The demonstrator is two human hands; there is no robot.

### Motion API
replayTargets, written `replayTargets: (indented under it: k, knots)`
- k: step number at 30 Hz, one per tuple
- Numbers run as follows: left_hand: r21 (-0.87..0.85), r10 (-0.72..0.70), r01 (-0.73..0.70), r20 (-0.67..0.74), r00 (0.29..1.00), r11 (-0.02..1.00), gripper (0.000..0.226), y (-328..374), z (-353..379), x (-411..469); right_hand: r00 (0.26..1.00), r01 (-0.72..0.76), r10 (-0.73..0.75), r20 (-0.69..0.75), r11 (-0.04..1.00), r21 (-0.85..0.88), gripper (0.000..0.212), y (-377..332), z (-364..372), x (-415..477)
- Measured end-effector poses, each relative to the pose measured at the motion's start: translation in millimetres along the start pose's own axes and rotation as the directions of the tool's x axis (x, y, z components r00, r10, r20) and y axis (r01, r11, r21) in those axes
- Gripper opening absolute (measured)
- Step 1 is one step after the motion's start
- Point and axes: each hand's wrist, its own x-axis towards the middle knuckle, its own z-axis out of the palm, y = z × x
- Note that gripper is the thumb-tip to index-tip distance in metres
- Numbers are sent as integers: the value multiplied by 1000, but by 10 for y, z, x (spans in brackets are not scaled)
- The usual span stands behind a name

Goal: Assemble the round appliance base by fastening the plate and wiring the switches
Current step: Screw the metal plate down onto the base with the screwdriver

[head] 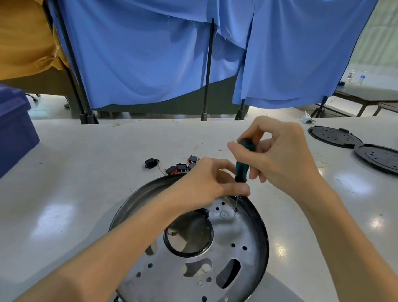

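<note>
Right hand (281,153) grips screwdriver (242,166), near upright, tip down on screw (235,209) in plate (235,233); left hand (212,180) pinches shaft.

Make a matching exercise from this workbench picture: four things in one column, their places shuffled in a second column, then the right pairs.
Things
1. screwdriver
2. switches
3. black discs
4. blue crate

Places
A. far right of the table
B. left edge of the view
C. upright in the right hand, tip at a screw in the plate
D. on the table just beyond the round base

Pairs: 1-C, 2-D, 3-A, 4-B
</note>
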Motion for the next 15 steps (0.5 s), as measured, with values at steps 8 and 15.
replayTargets:
  k: [8, 15]
  knots:
    - [49, 36, -36, 8, 999, 998, 18, -10, 37, 8, 998, 21, -7, 54, 966, -259, 29, -77, -34, 74]
    - [2, 65, -65, -8, 998, 998, 22, -36, 88, -20, 996, -10, -20, -83, 938, -347, 50, -37, 149, 42]
